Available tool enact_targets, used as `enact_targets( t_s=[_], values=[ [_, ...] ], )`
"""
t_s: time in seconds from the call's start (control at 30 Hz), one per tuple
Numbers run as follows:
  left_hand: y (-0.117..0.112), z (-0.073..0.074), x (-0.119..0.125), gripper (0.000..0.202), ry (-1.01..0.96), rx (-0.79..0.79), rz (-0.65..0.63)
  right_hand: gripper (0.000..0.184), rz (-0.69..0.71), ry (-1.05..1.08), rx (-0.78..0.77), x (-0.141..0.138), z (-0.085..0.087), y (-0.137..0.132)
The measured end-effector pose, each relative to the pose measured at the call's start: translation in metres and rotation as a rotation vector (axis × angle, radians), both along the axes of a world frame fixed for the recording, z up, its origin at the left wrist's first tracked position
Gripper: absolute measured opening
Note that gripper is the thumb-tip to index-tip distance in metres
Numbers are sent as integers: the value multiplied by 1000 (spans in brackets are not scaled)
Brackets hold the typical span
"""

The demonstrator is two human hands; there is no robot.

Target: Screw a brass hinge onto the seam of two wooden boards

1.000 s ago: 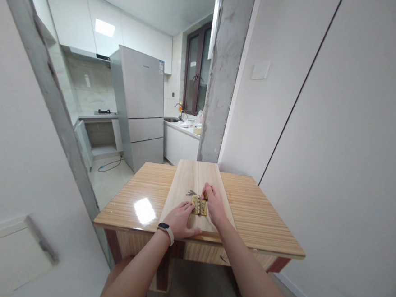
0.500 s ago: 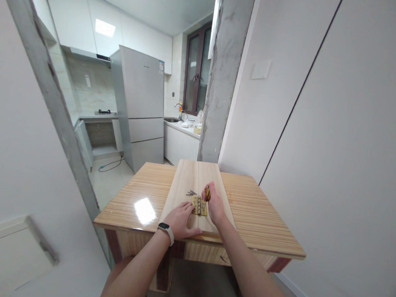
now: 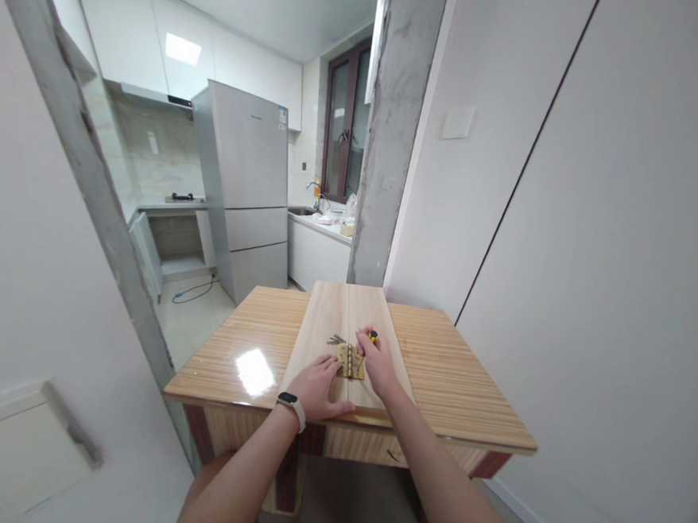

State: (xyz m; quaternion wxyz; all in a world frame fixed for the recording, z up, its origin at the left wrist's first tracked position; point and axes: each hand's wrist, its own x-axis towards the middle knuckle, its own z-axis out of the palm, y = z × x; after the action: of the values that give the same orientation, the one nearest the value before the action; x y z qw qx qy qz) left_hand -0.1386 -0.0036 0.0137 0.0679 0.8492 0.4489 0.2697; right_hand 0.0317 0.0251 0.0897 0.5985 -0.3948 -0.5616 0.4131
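Note:
A brass hinge lies open across the seam between two pale wooden boards. My right hand is closed around a screwdriver with a yellow and black handle, its shaft pointing down at the hinge's right leaf. My left hand lies flat on the left board, its fingertips touching the hinge's left edge and its thumb stretched along the near edge. Several dark screws lie in a small pile just beyond the hinge.
The boards rest on a wood-grain table. Beyond it stand a grey fridge and a kitchen counter with a sink. A white wall rises on the right, and a cable lies on the kitchen floor.
My right hand has turned the screwdriver handle, and its top now leans slightly to the right. My left hand stays in place on the board and hinge.

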Motion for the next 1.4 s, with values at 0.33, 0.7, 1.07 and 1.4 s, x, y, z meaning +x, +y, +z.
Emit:
enact_targets(
  t_s=[0.33, 0.7, 1.07, 1.4],
  values=[
    [2, -3, -1, 94, 11, 1, 4, 49, -60, -164, 47, 0, 5, 14],
    [0, 0, 0, 93, 1, -4, 3, 49, -142, -262, 27, 4, -2, 23],
    [1, -2, -1, 91, 3, -12, 8, 25, -146, -779, 212, 24, 26, 14],
    [1, -4, -1, 90, 2, 6, 6, 24, 36, -719, 178, 39, 40, 19]
  ],
)
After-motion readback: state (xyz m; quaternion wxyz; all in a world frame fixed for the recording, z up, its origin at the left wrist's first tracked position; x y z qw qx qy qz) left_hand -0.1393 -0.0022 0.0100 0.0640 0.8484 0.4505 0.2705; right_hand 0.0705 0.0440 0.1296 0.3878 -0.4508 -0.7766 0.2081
